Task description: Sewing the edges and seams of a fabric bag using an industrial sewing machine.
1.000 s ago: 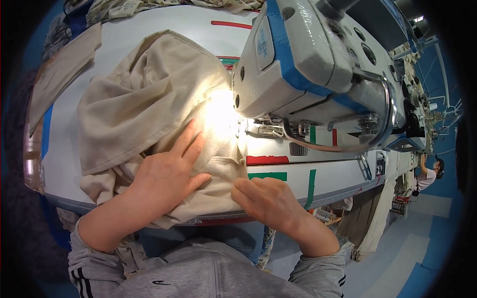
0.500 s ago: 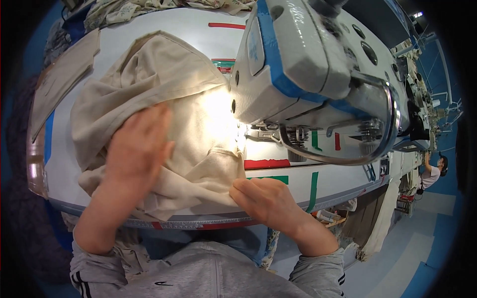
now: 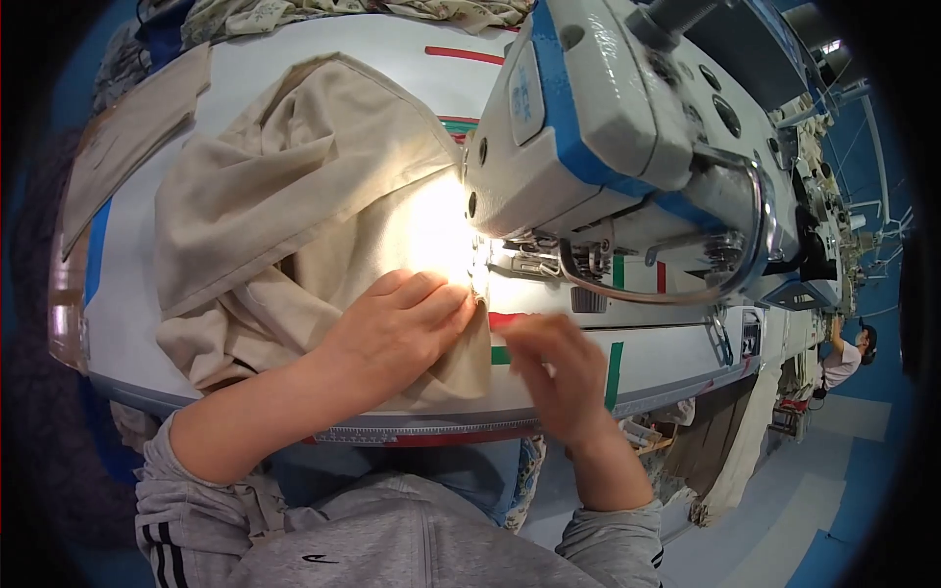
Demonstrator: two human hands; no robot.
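Observation:
Beige fabric [image 3: 284, 225] lies bunched in soft folds on the white table to the left of a sewing machine [image 3: 588, 108]. Its right edge reaches the lit stitching area by the metal presser foot [image 3: 529, 257]. My left hand [image 3: 402, 328] is closed on that edge just in front of the presser foot, fingers bent and pressed together over the cloth. Just right of the edge is my right hand [image 3: 564, 372], its fingers curled toward the cloth and smeared by motion. Whether its fingertips touch the fabric is hard to see.
A curved metal guard bar [image 3: 676, 294] juts from the machine. A flat beige cut piece [image 3: 137, 147] lies at the table's left. Floral cloth [image 3: 265, 15] is heaped along the back. A measuring tape [image 3: 392, 431] runs along the front edge. A person [image 3: 843, 358] works far right.
My left hand has moved right, from the middle of the fabric to its edge by the presser foot. My right hand has let go of the front corner and shifted up and right.

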